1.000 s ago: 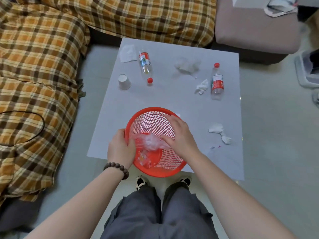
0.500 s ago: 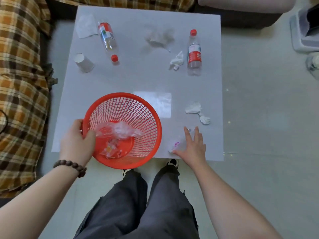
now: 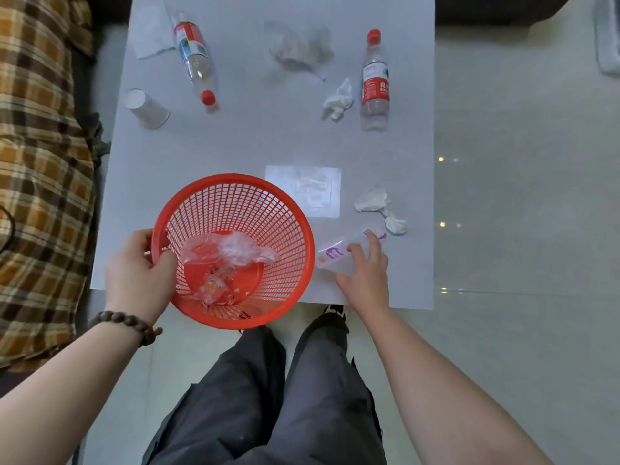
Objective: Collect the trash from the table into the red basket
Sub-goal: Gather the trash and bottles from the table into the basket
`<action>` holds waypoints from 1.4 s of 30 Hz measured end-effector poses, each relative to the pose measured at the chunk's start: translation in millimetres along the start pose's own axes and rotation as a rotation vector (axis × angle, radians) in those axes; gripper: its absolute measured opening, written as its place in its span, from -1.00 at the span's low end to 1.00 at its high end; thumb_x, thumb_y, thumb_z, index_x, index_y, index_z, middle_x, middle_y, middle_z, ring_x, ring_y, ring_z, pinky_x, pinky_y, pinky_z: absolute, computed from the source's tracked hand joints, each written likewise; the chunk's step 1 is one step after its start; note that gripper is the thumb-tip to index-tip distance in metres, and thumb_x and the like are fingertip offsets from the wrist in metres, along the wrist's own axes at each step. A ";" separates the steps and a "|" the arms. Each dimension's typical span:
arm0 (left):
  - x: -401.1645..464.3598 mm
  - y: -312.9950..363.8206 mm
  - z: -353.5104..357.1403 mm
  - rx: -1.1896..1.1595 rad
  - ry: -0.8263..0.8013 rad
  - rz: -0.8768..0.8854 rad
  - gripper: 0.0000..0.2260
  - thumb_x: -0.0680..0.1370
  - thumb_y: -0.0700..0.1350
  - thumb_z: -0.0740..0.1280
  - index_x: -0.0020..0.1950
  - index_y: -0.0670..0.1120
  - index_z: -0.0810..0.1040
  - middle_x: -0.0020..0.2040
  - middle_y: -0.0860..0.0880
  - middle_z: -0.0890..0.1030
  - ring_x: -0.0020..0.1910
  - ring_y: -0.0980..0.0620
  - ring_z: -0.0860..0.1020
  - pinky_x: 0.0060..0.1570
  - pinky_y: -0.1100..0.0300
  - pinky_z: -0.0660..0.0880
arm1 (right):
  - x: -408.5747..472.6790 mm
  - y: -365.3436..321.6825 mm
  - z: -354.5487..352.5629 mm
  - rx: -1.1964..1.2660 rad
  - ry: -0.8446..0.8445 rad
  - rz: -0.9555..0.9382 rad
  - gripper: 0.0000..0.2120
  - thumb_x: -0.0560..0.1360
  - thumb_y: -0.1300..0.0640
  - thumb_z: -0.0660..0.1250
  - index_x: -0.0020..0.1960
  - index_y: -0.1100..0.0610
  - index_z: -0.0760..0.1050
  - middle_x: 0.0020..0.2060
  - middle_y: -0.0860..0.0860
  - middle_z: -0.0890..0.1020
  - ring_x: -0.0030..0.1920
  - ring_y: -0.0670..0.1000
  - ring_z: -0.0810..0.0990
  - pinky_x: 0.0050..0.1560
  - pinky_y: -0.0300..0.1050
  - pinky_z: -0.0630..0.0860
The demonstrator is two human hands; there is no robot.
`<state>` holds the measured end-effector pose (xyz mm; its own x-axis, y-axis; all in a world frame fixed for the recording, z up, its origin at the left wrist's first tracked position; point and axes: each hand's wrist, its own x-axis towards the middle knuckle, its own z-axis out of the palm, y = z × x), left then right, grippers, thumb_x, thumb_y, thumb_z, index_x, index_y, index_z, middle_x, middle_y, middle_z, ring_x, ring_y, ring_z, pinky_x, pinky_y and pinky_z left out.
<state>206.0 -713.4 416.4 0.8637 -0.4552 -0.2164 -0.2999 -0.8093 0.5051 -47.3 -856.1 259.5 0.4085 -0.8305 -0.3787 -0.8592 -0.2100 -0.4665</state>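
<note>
The red mesh basket sits at the table's near edge with clear plastic bags inside. My left hand grips its left rim. Just right of the basket, my right hand holds a clear plastic wrapper with purple print, lifted off the table. Crumpled tissues lie just beyond that hand. Farther back are another tissue, a crumpled clear wrapper, two red-capped bottles, a white paper cup and a flat napkin.
The grey table has a plaid-covered sofa along its left side. Tiled floor lies to the right. My legs in dark trousers are below the table's near edge. A white object is at the far right.
My right hand left the basket, reached to the table at its right and picked up the purple-printed wrapper. The view shifted down and left; my left hand kept hold of the rim.
</note>
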 end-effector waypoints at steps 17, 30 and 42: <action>6.8 30.9 -43.3 -0.254 0.013 0.083 -0.80 0.48 -0.16 0.25 0.08 -0.05 0.54 -0.18 0.06 0.57 -0.18 -0.02 0.57 -0.21 0.12 0.51 | -32.3 -175.0 -107.2 -0.058 -0.035 -0.602 -0.50 0.33 0.10 0.44 0.21 -0.04 0.35 0.50 -0.03 0.07 0.39 0.15 0.22 0.23 0.06 0.41; 28.5 12.5 -75.7 -0.405 -0.057 0.153 -0.86 0.51 -0.16 0.28 0.01 0.07 0.47 -0.19 0.26 0.52 -0.20 0.25 0.54 -0.30 0.25 0.49 | -24.8 -241.4 -76.4 -0.387 -0.167 -0.501 -0.26 0.42 0.22 0.40 0.46 -0.14 0.13 0.55 -0.02 -0.08 0.52 0.22 -0.09 0.45 0.30 0.13; 66.5 4.7 -54.9 -0.233 0.014 -0.031 -0.77 0.48 -0.15 0.26 0.12 -0.07 0.53 -0.10 -0.01 0.55 -0.16 -0.03 0.51 -0.19 0.14 0.40 | -6.4 -153.1 -98.6 0.026 0.026 -0.354 -0.48 0.49 0.05 0.33 0.40 -0.11 0.27 0.48 -0.03 0.21 0.45 0.04 0.17 0.36 -0.01 0.25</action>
<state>284.2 -727.1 450.2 0.8771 -0.4251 -0.2236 -0.1733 -0.7141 0.6783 51.2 -869.5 412.1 0.6711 -0.7217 -0.1698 -0.6578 -0.4739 -0.5854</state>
